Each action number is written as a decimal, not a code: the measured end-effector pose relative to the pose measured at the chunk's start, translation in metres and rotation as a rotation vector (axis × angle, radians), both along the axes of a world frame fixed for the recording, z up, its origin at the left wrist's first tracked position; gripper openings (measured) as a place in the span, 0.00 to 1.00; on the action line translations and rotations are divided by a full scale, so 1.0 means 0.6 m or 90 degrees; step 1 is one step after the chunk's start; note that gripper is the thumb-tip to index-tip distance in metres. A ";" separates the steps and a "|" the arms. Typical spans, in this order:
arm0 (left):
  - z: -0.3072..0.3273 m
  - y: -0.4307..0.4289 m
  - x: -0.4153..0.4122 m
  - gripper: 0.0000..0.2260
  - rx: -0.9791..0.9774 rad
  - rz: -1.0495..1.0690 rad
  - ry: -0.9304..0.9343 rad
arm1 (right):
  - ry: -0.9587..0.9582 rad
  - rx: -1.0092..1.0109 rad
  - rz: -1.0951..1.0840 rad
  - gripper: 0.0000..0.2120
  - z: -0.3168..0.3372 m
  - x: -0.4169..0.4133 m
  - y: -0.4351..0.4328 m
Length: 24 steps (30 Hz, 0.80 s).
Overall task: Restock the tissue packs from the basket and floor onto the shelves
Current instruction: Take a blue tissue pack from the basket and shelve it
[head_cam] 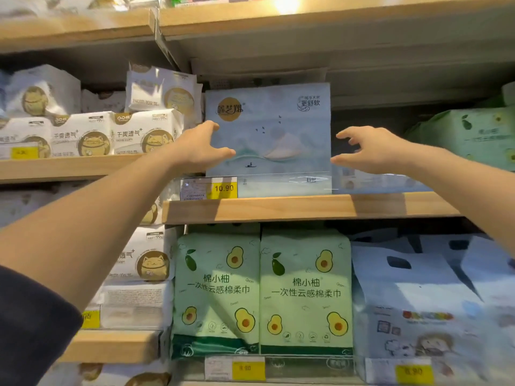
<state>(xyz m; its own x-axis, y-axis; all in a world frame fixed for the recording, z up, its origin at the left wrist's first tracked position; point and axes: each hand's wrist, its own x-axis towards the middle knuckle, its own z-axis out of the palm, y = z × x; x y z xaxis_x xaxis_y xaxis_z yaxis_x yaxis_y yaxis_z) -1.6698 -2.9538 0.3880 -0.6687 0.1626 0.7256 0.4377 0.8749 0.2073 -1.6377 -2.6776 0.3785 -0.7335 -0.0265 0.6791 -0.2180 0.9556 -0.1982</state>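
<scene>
A pale blue tissue pack with a gold round logo and a mountain scene stands upright on the wooden middle shelf, behind a clear plastic lip. My left hand is at the pack's left edge, fingers spread, thumb and fingertips touching its front. My right hand hovers just off the pack's right edge, fingers apart and holding nothing. The basket and the floor are out of view.
White cat-print packs fill the shelf to the left. Green avocado-print packs stand on the shelf below, with pale blue bags to their right. A green pack lies at the far right. A dark gap lies right of the blue pack.
</scene>
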 end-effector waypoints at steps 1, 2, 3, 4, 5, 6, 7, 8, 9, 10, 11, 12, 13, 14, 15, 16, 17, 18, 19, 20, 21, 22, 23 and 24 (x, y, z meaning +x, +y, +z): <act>-0.005 0.003 0.013 0.31 0.006 0.002 0.000 | 0.001 0.010 0.002 0.29 -0.001 0.013 0.006; -0.011 0.007 0.030 0.30 0.010 0.004 0.000 | 0.001 0.016 0.002 0.29 -0.002 0.031 0.014; -0.017 0.010 0.047 0.29 0.013 0.006 -0.002 | 0.003 0.015 0.003 0.28 -0.003 0.048 0.022; -0.022 0.014 0.065 0.29 0.014 0.007 0.000 | 0.007 0.010 0.005 0.28 -0.004 0.063 0.029; -0.028 0.018 0.085 0.28 0.015 0.009 0.000 | 0.011 0.004 0.010 0.27 -0.007 0.081 0.037; -0.035 0.021 0.103 0.27 0.013 0.014 -0.001 | 0.011 0.004 0.016 0.27 -0.012 0.096 0.044; -0.042 0.024 0.120 0.27 0.008 0.021 -0.004 | 0.006 0.008 0.021 0.27 -0.019 0.108 0.051; -0.050 0.027 0.136 0.27 0.004 0.027 -0.006 | -0.001 0.015 0.024 0.26 -0.027 0.120 0.057; -0.059 0.030 0.149 0.27 0.003 0.032 -0.009 | -0.009 0.021 0.025 0.26 -0.035 0.131 0.064; -0.068 0.031 0.161 0.27 0.005 0.035 -0.014 | -0.016 0.027 0.026 0.27 -0.044 0.142 0.070; -0.076 0.034 0.173 0.27 0.007 0.036 -0.021 | -0.022 0.028 0.026 0.27 -0.052 0.153 0.075; -0.084 0.035 0.184 0.27 0.008 0.036 -0.031 | -0.027 0.026 0.026 0.27 -0.059 0.166 0.081; -0.091 0.036 0.194 0.27 0.007 0.033 -0.041 | -0.031 0.025 0.026 0.27 -0.066 0.178 0.085; -0.097 0.037 0.204 0.27 0.004 0.027 -0.051 | -0.034 0.027 0.024 0.27 -0.074 0.190 0.089; -0.104 0.037 0.212 0.26 0.000 0.019 -0.056 | -0.034 0.032 0.023 0.26 -0.080 0.203 0.092; -0.111 0.038 0.219 0.26 -0.003 0.008 -0.056 | -0.034 0.037 0.021 0.26 -0.088 0.216 0.094; -0.119 0.040 0.227 0.25 -0.006 -0.001 -0.057 | -0.034 0.041 0.019 0.26 -0.095 0.228 0.096; -0.128 0.042 0.235 0.24 -0.008 -0.008 -0.060 | -0.034 0.040 0.015 0.26 -0.104 0.241 0.097; -0.137 0.043 0.241 0.24 -0.009 -0.013 -0.064 | -0.036 0.036 0.012 0.26 -0.114 0.254 0.097; -0.147 0.044 0.248 0.24 -0.006 -0.019 -0.070 | -0.039 0.030 0.010 0.26 -0.125 0.268 0.096; -0.159 0.044 0.254 0.24 -0.001 -0.026 -0.075 | -0.047 0.024 0.008 0.26 -0.138 0.281 0.095; -0.172 0.045 0.261 0.24 0.002 -0.036 -0.076 | -0.060 0.020 0.005 0.26 -0.152 0.294 0.092; -0.189 0.044 0.269 0.24 0.006 -0.050 -0.076 | -0.075 0.016 0.004 0.26 -0.168 0.308 0.089; -0.208 0.043 0.276 0.24 0.010 -0.063 -0.080 | -0.083 0.010 0.006 0.27 -0.186 0.321 0.084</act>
<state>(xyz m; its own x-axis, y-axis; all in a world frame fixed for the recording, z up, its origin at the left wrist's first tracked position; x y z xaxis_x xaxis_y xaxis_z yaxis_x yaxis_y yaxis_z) -1.5041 -2.9280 0.2632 -0.7356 0.2217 0.6402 0.4914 0.8250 0.2790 -1.4451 -2.6269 0.2669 -0.8149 -0.0442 0.5779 -0.2011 0.9567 -0.2104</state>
